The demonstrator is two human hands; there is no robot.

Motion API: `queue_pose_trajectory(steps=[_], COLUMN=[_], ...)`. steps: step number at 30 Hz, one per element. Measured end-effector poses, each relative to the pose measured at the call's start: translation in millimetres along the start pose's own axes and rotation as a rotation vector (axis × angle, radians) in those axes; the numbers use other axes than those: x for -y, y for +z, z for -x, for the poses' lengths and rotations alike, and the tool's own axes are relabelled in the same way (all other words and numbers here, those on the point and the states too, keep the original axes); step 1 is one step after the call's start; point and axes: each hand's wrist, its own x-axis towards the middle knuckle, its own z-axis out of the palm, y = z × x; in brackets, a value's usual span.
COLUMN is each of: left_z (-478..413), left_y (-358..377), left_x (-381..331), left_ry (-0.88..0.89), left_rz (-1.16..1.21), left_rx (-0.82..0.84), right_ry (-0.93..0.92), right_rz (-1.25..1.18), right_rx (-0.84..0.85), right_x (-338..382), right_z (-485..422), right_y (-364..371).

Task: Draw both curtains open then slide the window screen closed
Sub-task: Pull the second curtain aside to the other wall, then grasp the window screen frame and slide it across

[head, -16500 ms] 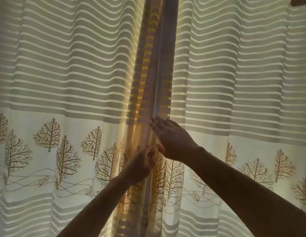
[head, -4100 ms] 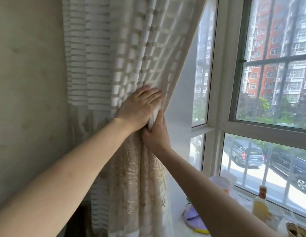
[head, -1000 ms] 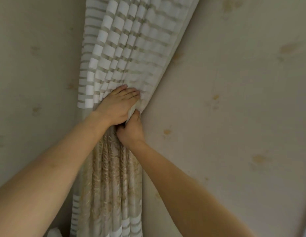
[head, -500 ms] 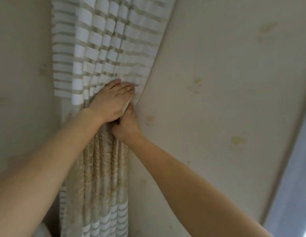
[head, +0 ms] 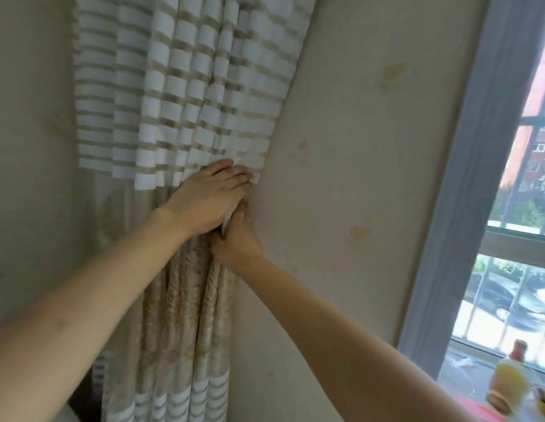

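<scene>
Wall (head: 350,141): one, beige, several small yellowish stains; fills the middle, meets a second wall face at the corner on the left

Curtain (head: 186,86): one in view, gathered into folds in the corner against the wall; white and tan bands above, gold leaf or tree print below, more white bands near the bottom; top and bottom cut off by the picture edge; second curtain of the pair out of view

Window (head: 517,269): one, right edge, grey frame, only a strip visible; through the glass a red building, greenery and blurred parked cars; whether a screen sits in the frame cannot be made out

Left hand (head: 210,199): flat, fingers together, palm pressed on the bunched curtain at the line where bands meet print; forearm enters from lower left

Right hand (head: 237,236): just below and touching the left hand, fingers closed on the curtain's edge fold beside the wall; fingertips hidden under the left hand

Bottle (head: 508,382): one, orange-yellow contents, red cap, on the sill at lower right; blurred, partly cut off; label unreadable

No legible writing or brand anywhere
</scene>
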Motion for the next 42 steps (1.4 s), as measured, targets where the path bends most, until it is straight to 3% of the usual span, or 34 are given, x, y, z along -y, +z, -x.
queue_pose_trajectory(steps=[8,14,18,23,33,42], left_z=[-11.6,-30.0,-40.3,-58.5,-111.6,-189.0], left_y=[-57.0,-104.0,-136.3,-178.7,-234.7,-287.3], left_x=[-70.3,-140.8,-190.1,-251.3,-358.5,-465.1], left_ry=[0.048,-0.007,-0.009,-0.011,-0.012,0.182], left_rz=[0.045,0.278,0.363,0.472,0.706,0.862], left_rx=[0.046,0.037,0.023,-0.089,-0.261,-0.362], right_ry=[0.04,-0.049,-0.001,-0.026,0.136,0.307], right_rz=[-0.025,0.079,0.123,0.225,0.378,0.507], right_rx=[-0.035,-0.117,-0.124,-0.191,-0.349,-0.528], right_x=[-18.4,-32.3,-44.5,-63.2,-111.5,-154.3], right_z=[66.2,130.4,176.2,225.3,302.6,372.5], right_y=[-66.4,-146.8,-200.5,-263.0,-400.8,-526.3])
